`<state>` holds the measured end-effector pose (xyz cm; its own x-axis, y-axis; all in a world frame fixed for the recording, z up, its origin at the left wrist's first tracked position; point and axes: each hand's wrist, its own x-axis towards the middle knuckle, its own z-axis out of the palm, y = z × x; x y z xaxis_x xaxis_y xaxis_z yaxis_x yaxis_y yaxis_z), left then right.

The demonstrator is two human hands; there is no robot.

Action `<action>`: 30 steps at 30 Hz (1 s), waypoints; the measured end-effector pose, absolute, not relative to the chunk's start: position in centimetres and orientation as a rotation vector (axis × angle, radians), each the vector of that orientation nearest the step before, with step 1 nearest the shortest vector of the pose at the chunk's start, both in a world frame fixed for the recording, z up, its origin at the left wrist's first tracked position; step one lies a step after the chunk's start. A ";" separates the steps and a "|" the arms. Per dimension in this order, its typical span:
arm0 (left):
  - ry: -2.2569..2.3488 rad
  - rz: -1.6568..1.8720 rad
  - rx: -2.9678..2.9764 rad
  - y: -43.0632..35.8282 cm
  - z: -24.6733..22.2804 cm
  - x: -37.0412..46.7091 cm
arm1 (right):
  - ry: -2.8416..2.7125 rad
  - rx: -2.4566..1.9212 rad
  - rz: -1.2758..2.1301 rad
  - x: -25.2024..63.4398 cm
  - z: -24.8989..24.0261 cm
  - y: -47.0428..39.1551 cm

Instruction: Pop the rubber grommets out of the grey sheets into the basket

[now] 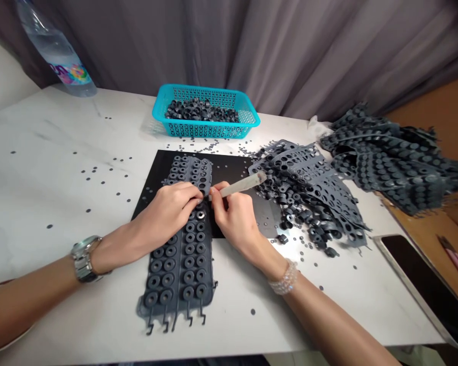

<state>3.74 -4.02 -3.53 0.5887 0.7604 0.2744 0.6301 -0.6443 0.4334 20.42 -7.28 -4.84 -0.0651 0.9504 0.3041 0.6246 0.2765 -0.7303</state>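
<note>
A long dark grey moulded rubber sheet (182, 254) with rows of round ring-shaped parts lies lengthwise before me, its far half over a black mat (236, 218). My left hand (175, 206) rests across the sheet, thumb and fingers pinched on it near its right edge. My right hand (234, 211) is closed around a slim tool with a pale, whitish handle (244, 184), pointing up to the right. The tool's working end is hidden between my fingertips, which nearly meet those of my left hand. Past the fingers, several holes in the sheet have no ring in them.
A turquoise basket (213, 129) of loose black rings stands at the back. To the right lie punched-out sheets (309, 178), loose rings (320, 229), more rubber sheets (397, 157) and a phone (423, 284). A water bottle (61, 56) stands back left; small dark discs (95, 168) dot the table.
</note>
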 end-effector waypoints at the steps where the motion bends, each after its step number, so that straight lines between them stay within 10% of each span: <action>1: 1.156 0.602 2.540 -4.0 -3.5 3.8 | -1.764 -1.416 0.559 20.4 -4.8 -7.3; 22: 1.150 0.525 2.620 -3.7 -3.2 4.5 | -1.761 -1.369 0.615 20.6 -4.8 -7.0; 30: 1.317 1.118 2.178 -5.4 -0.7 2.4 | -1.740 -1.410 0.568 20.4 -5.0 -7.0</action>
